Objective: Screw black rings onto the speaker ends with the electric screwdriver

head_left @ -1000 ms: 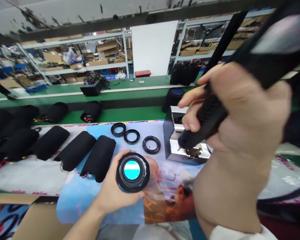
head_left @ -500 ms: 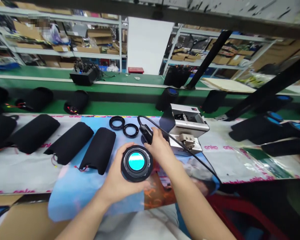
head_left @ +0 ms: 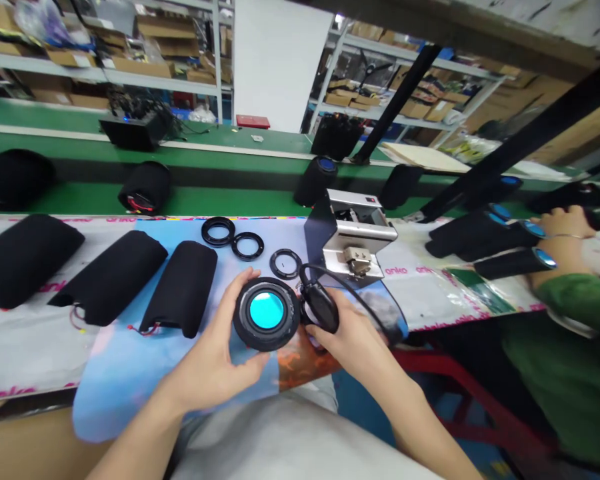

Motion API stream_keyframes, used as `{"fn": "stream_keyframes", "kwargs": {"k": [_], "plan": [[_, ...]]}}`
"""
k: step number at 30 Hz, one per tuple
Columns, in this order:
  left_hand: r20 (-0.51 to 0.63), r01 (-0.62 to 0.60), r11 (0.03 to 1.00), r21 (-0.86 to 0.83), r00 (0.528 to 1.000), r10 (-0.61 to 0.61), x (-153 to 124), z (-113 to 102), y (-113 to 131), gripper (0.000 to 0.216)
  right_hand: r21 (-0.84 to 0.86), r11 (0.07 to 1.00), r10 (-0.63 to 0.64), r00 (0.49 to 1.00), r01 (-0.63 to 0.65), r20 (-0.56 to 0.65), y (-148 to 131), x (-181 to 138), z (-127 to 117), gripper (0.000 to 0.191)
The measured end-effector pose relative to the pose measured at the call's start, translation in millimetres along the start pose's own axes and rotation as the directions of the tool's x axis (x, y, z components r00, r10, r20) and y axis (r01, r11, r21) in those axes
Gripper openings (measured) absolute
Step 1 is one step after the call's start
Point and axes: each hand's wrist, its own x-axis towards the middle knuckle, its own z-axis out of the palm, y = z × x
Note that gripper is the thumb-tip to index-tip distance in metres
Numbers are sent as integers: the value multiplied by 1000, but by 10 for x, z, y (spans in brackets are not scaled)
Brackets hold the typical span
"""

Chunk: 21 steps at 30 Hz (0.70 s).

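Note:
My left hand [head_left: 220,360] is closed around a black cylindrical speaker [head_left: 267,340], whose round end with a shiny turquoise disc faces up. Pale streaks show on the right side of its rim. My right hand [head_left: 353,333] grips a black corded hand tool [head_left: 323,303]; its exact kind is unclear. The tool's end is close to the speaker's right edge, and I cannot tell whether they touch. Just beyond lie black rings, one [head_left: 286,264] beside the tool and two more [head_left: 247,246] farther left.
Black fabric-covered speaker bodies [head_left: 183,287] with loose wires lie to the left. A metal machine [head_left: 357,233] stands behind my right hand. Finished-looking speakers [head_left: 515,263] lie to the right, where a co-worker's hand [head_left: 563,223] reaches in. A green conveyor [head_left: 220,200] runs behind.
My right hand has brought the corded tool down and turned it toward the speaker, uncovering a third ring. The view has shifted, and a co-worker's green sleeve has appeared at the right.

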Motion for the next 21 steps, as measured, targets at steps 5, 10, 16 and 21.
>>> {"fn": "stream_keyframes", "kwargs": {"k": [5,10,16,21], "plan": [[-268,-92,984,155,954,132,89,104,-107,98,60,997,46,998,-44,-34,347,-49,86,85],[-326,-320,943,87,886,331,207,269,-216,108,165,981,-109,993,102,35,512,-37,-2,79],[-224,-245,969,37,943,247,217,216,-130,120,232,968,-98,995,94,6,517,32,116,78],[-226,-278,958,70,931,286,243,192,-91,117,317,943,-106,994,98,7,660,-47,33,72]]}}
